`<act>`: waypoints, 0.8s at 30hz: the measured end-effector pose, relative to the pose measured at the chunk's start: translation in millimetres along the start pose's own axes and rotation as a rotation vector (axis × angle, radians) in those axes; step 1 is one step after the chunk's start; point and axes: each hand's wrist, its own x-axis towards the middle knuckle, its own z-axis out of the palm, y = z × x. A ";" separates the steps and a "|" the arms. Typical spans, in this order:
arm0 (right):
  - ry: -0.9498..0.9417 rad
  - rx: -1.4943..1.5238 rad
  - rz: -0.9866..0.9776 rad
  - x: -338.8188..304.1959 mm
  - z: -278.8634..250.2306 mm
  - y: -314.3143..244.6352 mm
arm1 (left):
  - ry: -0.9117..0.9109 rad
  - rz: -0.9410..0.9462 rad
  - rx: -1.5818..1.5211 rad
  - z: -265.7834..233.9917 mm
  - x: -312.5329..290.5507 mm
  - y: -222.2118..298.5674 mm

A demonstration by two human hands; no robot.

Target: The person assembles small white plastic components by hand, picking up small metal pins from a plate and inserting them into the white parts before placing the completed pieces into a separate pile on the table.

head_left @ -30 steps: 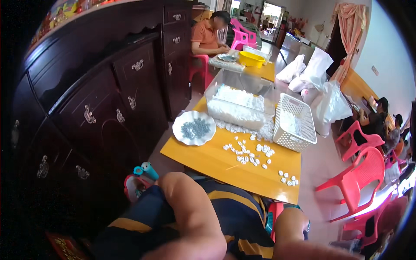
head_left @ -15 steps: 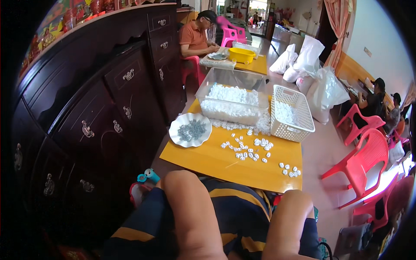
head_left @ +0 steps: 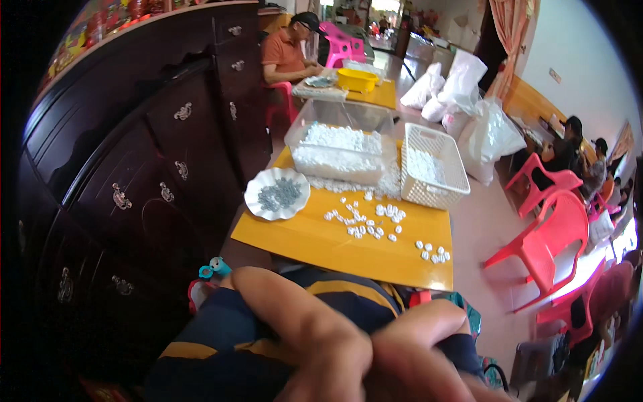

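Note:
My left hand [head_left: 328, 365] and my right hand [head_left: 418, 368] are close together at the lower edge, above my lap. Both are smeared by motion and partly cut off, so their fingers and anything in them cannot be made out. My forearms bend inward from elbows near the thighs. Beyond them stands a yellow table [head_left: 301, 241], untouched by either hand. Small white plastic pieces [head_left: 358, 221] lie scattered on it, with a separate cluster [head_left: 434, 253] near the right corner. A white scalloped plate [head_left: 253, 194] at the left holds small grey pieces [head_left: 280, 194].
Behind the loose pieces stand a clear bin [head_left: 341, 171] of white pieces and a white perforated basket [head_left: 435, 194]. A dark cabinet [head_left: 134, 154] lines the left. Red chairs [head_left: 549, 234] and white sacks [head_left: 492, 137] are at right. A person [head_left: 284, 57] sits at a farther table.
My forearms have swung inward and my hands have come into view at the bottom, nearly meeting. The whole view has shifted slightly. The pieces on the table look unmoved.

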 end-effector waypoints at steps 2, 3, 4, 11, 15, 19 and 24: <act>-0.019 -0.086 0.048 -9.0 -16.1 25.1 | 0.099 -0.087 0.177 0.3 -15.8 -23.6; -0.031 -0.153 0.084 -19.4 -27.4 48.5 | 0.148 -0.147 0.261 -1.2 -25.5 -36.0; -0.027 -0.253 0.177 -37.3 -45.3 79.5 | 0.198 -0.222 0.310 -0.4 -40.2 -55.4; -0.221 -0.767 0.833 -194.3 -154.1 241.6 | 0.363 -0.831 0.142 27.2 -180.1 -143.8; -0.399 -0.787 0.978 -226.7 -143.2 266.4 | 0.178 -0.840 0.170 52.3 -232.1 -152.8; -0.506 -0.780 0.962 -239.6 -120.1 274.5 | -0.040 -0.775 0.200 60.7 -242.1 -145.2; -0.638 -0.831 0.992 -255.7 -104.3 284.1 | -0.068 -0.781 0.146 59.1 -256.3 -137.5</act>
